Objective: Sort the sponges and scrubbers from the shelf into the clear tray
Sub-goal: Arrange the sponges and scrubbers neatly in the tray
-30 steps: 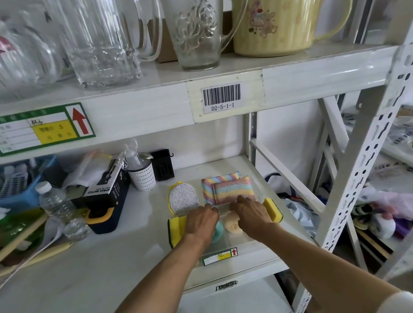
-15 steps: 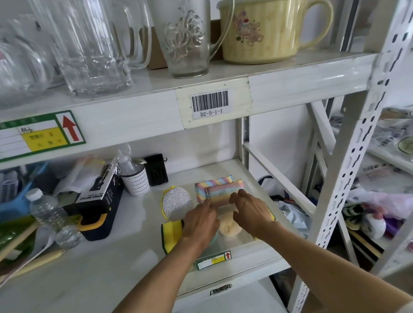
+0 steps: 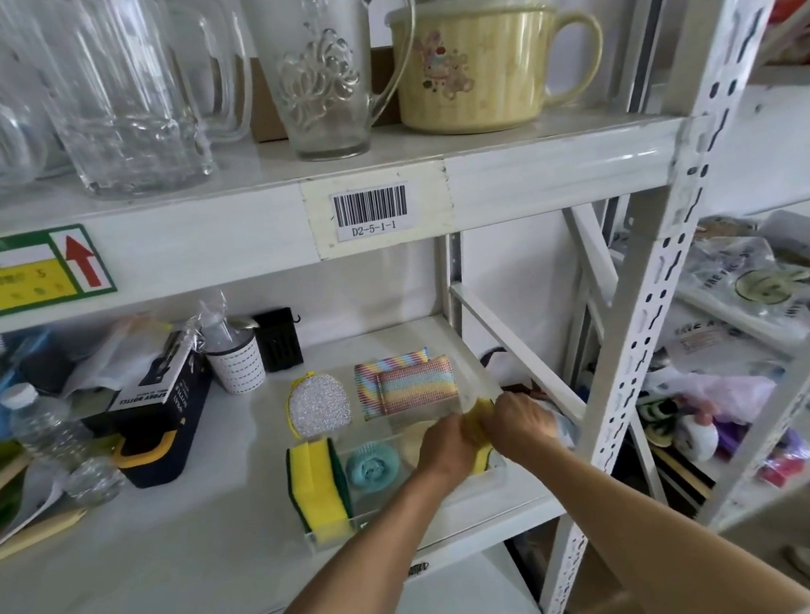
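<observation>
A clear tray (image 3: 416, 508) sits on the lower shelf. Its left end holds upright yellow-and-green sponges (image 3: 318, 486), with a teal round scrubber (image 3: 372, 467) next to them. At the tray's back lie a silver glitter scrubber (image 3: 318, 406) and two rainbow-striped sponges (image 3: 413, 381). At the right end, my left hand (image 3: 445, 447) and my right hand (image 3: 522, 422) together grip a yellow sponge (image 3: 480, 424), which is mostly hidden between the fingers. A pale round item shows behind my left hand.
A black-and-yellow box (image 3: 158, 407), a water bottle (image 3: 46, 429) and a white cup (image 3: 236, 362) stand left of the tray. A diagonal shelf brace (image 3: 517, 350) runs close by my right hand. Glass pitchers and a yellow mug (image 3: 478, 69) sit on the upper shelf.
Both hands moved from the tray's middle to its right end and closed around the yellow sponge there. The teal scrubber, earlier covered by my left hand, is now uncovered.
</observation>
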`<action>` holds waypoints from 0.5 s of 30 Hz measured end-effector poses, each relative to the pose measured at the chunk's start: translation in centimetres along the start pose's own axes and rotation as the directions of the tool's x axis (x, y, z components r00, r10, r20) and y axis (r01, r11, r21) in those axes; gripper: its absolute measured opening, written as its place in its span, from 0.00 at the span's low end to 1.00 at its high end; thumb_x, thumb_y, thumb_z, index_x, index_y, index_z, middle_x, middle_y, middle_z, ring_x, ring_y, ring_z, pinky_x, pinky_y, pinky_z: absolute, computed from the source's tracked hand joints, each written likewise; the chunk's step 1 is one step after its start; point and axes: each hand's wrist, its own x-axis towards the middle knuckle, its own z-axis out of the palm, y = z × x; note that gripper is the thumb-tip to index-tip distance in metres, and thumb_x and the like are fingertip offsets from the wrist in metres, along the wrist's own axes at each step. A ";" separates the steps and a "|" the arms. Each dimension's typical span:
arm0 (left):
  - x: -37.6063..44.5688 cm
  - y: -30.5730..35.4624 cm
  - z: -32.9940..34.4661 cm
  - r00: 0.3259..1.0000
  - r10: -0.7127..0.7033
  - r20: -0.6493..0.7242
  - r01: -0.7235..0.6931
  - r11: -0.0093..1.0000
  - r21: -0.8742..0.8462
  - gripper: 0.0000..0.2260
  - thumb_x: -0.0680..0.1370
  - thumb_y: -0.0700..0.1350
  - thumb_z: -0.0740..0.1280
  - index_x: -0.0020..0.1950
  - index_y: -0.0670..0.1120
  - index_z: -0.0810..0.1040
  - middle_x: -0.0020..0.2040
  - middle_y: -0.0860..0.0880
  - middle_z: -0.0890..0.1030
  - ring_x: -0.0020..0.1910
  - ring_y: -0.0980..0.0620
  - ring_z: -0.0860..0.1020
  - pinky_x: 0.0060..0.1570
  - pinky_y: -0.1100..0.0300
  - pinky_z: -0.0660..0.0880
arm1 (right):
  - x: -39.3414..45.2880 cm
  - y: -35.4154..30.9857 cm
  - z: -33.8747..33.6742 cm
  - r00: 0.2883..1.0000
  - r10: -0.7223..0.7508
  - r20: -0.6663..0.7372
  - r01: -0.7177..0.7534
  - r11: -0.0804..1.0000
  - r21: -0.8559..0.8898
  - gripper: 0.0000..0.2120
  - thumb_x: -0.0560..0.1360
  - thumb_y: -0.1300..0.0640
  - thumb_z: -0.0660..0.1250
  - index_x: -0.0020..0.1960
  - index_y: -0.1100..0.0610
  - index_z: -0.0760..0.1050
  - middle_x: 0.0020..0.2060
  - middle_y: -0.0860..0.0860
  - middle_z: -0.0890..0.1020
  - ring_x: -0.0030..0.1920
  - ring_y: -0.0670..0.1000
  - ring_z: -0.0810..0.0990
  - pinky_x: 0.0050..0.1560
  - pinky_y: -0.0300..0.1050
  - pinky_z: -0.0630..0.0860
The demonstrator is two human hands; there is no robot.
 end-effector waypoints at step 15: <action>-0.2 -0.4 0.5 0.989 0.143 0.020 -0.144 0.973 0.180 0.07 0.81 0.42 0.57 0.47 0.43 0.73 0.46 0.48 0.75 0.46 0.52 0.73 0.51 0.57 0.71 | -0.2 -0.8 0.5 0.998 -0.051 -0.044 0.052 0.998 0.020 0.12 0.78 0.53 0.61 0.58 0.57 0.74 0.52 0.55 0.82 0.51 0.57 0.82 0.49 0.50 0.78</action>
